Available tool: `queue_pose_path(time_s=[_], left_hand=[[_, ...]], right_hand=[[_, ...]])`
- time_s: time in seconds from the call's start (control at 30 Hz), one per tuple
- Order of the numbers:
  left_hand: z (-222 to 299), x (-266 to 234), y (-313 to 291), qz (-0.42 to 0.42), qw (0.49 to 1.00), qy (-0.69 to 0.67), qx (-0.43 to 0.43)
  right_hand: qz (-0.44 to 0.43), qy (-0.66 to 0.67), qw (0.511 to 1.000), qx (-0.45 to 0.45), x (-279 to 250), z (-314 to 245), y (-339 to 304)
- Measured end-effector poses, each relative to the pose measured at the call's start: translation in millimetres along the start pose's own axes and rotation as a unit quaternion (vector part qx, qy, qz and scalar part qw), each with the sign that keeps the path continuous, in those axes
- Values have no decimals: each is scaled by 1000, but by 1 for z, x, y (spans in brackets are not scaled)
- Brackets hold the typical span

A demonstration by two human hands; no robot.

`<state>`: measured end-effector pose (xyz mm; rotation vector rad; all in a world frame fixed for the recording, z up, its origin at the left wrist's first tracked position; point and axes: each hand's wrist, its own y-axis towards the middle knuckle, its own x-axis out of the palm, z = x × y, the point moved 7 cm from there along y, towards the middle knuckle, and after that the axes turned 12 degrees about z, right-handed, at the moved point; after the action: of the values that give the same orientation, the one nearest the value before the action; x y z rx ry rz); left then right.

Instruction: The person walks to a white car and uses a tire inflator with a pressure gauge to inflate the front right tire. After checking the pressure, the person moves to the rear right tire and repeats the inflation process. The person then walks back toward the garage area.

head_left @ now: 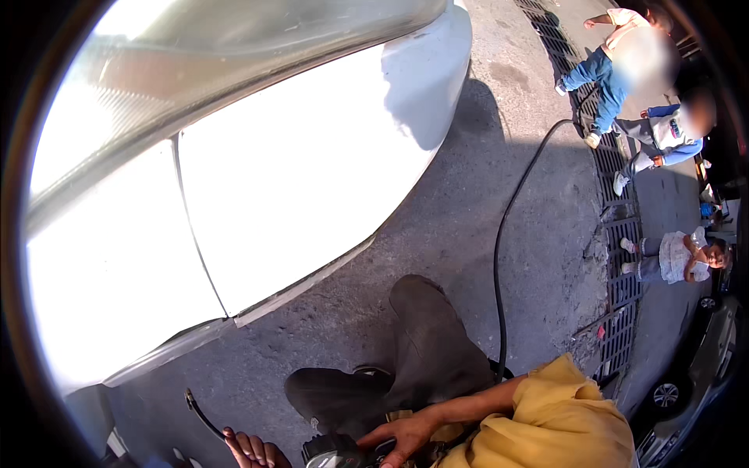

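At the lower edge, my left hand (253,451) is closed with its fingers curled round a short thin black hose (207,421). The hose bends up and leftward and ends in a small brass-coloured tip. My right hand (409,431) is closed on a device with a round black casing (331,448), which looks like a pressure gauge. The lower edge cuts off part of this device, and the fingers hide more of it. Above both hands is the white front of a vehicle (289,179), bright with sun. Neither the hose tip nor the device touches it.
A long black hose (499,257) curves across the concrete from a metal drain grate (616,257) to beside my dark-trousered knees (429,335). Several people stand near the grate at the right. A dark car (686,382) is parked at the lower right.
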<state>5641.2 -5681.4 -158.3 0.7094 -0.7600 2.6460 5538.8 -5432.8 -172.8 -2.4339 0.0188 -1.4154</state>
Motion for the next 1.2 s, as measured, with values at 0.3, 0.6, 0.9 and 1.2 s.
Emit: queue_pose_path(time_s=[0.3,0.6,0.9,1.2], left_hand=[[22,429,-202,-298,914,210,-179],[8,734,-175,-341,938,15,-57],[-112,1045,-98,-419,884,-180,-101],[-176,1357,-18,-505,853,-128,-42]], right_hand=[[169,-62,983,-26,84,-74,-244],[282,-380,838,-271,150,-423,-452],[389,-561,670,-291,6,-699,-548],[484,-535,509,-470,-80,-962,-656]])
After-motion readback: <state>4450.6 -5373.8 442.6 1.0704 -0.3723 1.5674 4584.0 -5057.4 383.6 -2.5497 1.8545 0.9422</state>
